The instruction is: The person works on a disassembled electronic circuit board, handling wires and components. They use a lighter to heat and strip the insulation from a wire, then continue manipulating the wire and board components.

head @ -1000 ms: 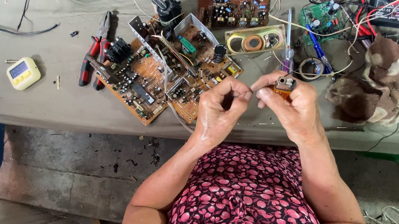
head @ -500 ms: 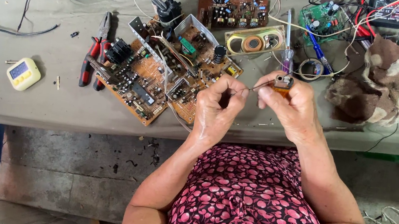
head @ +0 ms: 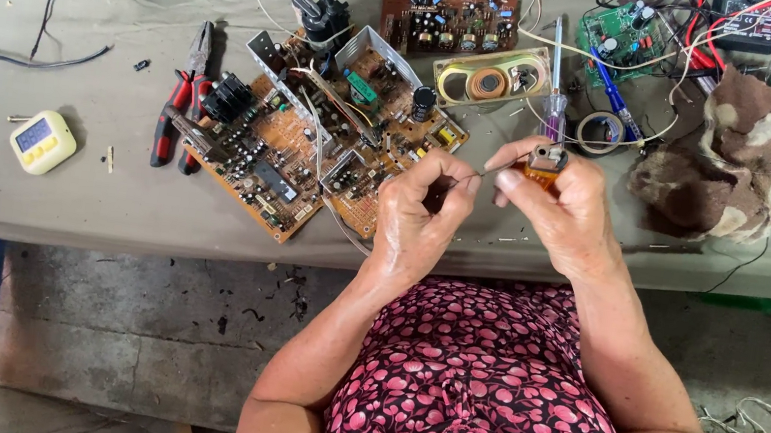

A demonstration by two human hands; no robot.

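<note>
right hand [head: 561, 205]: orange lighter [head: 546, 160], mostly hidden | left hand [head: 420, 216]: thin wire [head: 491, 171]

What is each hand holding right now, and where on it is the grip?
Right hand grips an orange lighter around its body, top exposed. Left hand pinches one end of a thin wire running toward the lighter.
</note>
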